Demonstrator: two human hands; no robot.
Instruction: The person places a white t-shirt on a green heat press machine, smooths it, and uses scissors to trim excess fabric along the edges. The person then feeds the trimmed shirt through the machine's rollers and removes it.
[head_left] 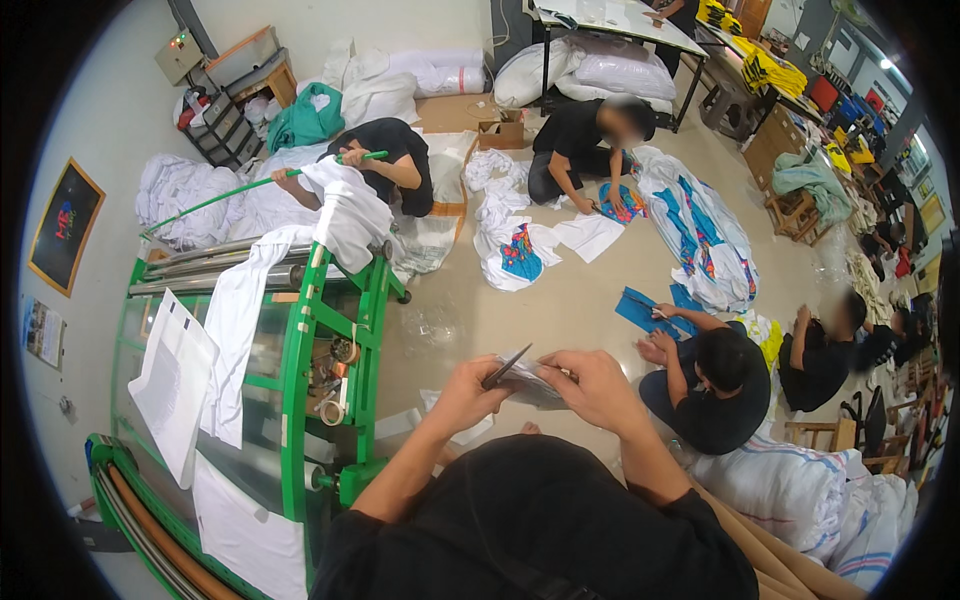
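Observation:
Both my hands are raised in front of my chest at the lower middle. My left hand (470, 397) is closed round a pair of scissors (508, 367), whose dark pointed blades stick out up and to the right. Its handles are hidden in my palm. A crumpled greyish-white piece of fabric (535, 384) spans the gap between my hands. My right hand (590, 384) pinches the right end of this piece between thumb and fingers. Whether the blades touch the fabric, I cannot tell.
A green-framed roller machine (305, 370) draped with white cloth stands left, a person behind it gripping a green pole (240, 188). Co-workers sit on the floor ahead and right among patterned fabric pieces (523, 255). Stuffed white sacks (790, 490) lie near right.

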